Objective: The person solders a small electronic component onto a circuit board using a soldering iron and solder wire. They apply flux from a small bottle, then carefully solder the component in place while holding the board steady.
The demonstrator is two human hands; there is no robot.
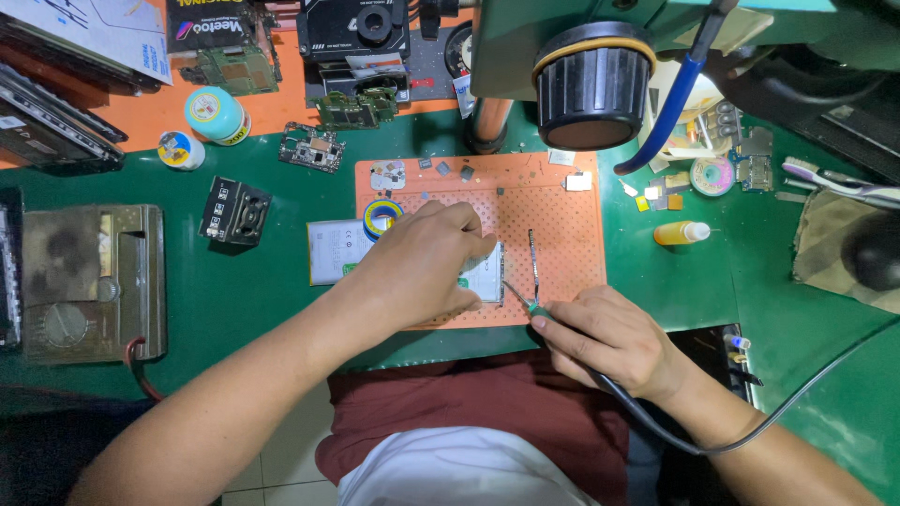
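Our right hand [609, 339] pinched a corded soldering iron [518, 298] like a pen, tip touching the white phone part [487, 277]. Our left hand [422, 267] had its fingers curled down on that part, holding it flat on the orange mat [562, 225]. We judged the part light, thin and fragile, best held by its edges. A tape roll [382, 217] lay near.

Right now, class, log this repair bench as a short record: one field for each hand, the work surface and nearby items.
Left hand: presses down on a white flat part
Right hand: grips a corded soldering iron, tip at the part's edge
Surface: orange perforated mat on green bench
Nearby: yellow tape roll, small yellow bottle, multimeter
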